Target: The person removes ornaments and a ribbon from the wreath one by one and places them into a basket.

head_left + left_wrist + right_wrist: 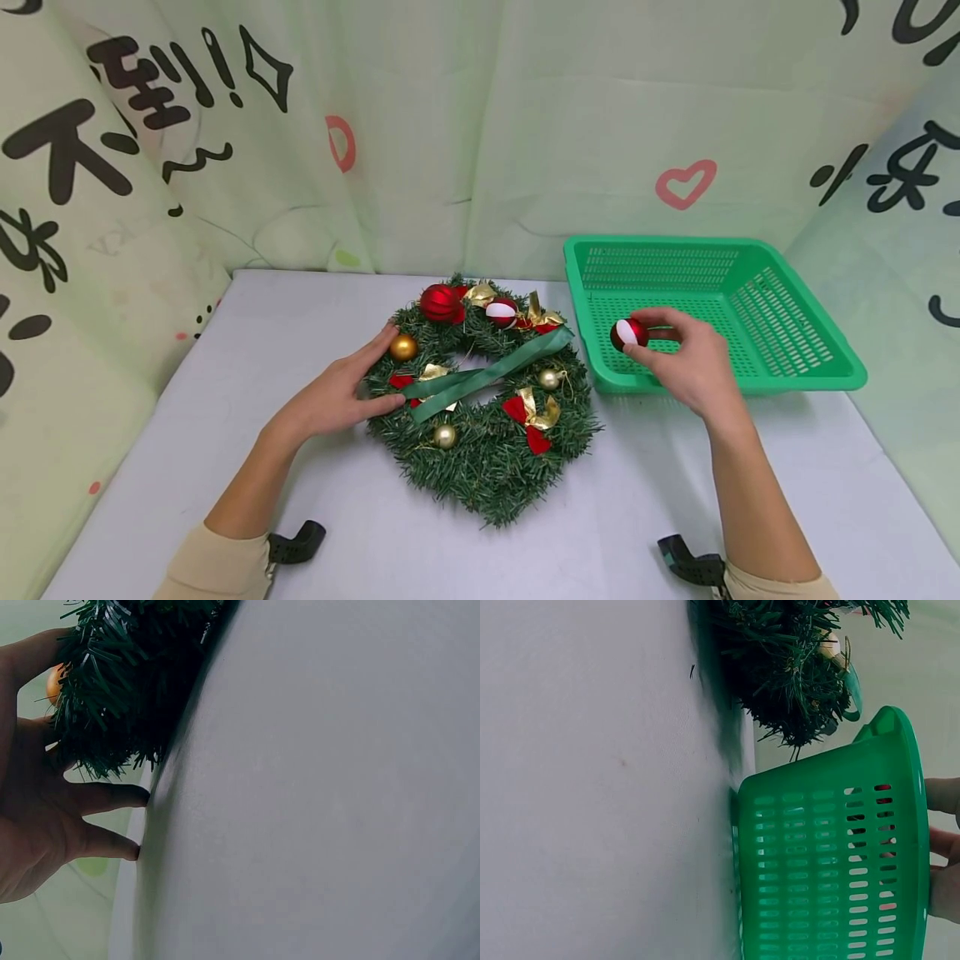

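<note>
A green Christmas wreath [487,483] lies on the table, decorated with red, gold and striped balls, small red-and-gold bows and a green ribbon [510,362] across its middle. My left hand [341,392] rests on the wreath's left side, thumb and fingers spread; in the left wrist view two fingertips reach down to the tabletop beside it. Over the left part of the green basket [720,321], my right hand [690,358] pinches a red-and-white Christmas ball [628,333] between thumb and fingers. The basket wall hides most of that hand in the right wrist view.
The basket stands right of the wreath at the back of the white table [360,533]. A printed curtain [450,125] hangs behind and along both sides. Black wrist-worn devices, such as the one on the left wrist [298,543], stick out near the table's front.
</note>
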Demonstrator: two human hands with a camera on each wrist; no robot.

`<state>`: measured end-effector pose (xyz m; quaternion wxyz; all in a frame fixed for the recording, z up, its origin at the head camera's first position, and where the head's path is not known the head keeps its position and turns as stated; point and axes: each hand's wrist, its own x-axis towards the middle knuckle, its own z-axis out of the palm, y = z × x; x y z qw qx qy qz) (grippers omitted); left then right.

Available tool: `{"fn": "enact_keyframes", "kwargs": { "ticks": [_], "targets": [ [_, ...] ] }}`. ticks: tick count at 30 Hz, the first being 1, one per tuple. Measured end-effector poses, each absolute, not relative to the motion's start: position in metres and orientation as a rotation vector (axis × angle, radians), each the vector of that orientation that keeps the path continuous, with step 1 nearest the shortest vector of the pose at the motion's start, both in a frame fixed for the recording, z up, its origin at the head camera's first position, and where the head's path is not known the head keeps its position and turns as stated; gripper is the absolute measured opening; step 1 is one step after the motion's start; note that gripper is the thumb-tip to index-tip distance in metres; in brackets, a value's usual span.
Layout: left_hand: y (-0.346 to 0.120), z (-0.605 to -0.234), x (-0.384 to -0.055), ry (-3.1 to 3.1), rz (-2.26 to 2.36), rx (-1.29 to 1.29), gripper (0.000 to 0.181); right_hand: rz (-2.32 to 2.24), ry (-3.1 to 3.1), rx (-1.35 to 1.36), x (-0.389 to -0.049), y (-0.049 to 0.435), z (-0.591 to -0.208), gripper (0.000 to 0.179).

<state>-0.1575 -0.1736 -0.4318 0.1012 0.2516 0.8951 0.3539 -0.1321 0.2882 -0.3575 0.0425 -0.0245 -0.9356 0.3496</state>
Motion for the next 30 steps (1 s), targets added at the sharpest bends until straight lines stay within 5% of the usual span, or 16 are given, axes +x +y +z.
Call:
{"fn": "enact_keyframes", "kwargs": {
  "ticks": [30],
  "targets": [
    [-0.1738, -0.4319, -0.1571, 2.645, 1.042, 0.722, 0.099, 0.966, -2.928, -0.031, -0.1319, 0.2835, -0.3583, 0.043]
  ]
}}
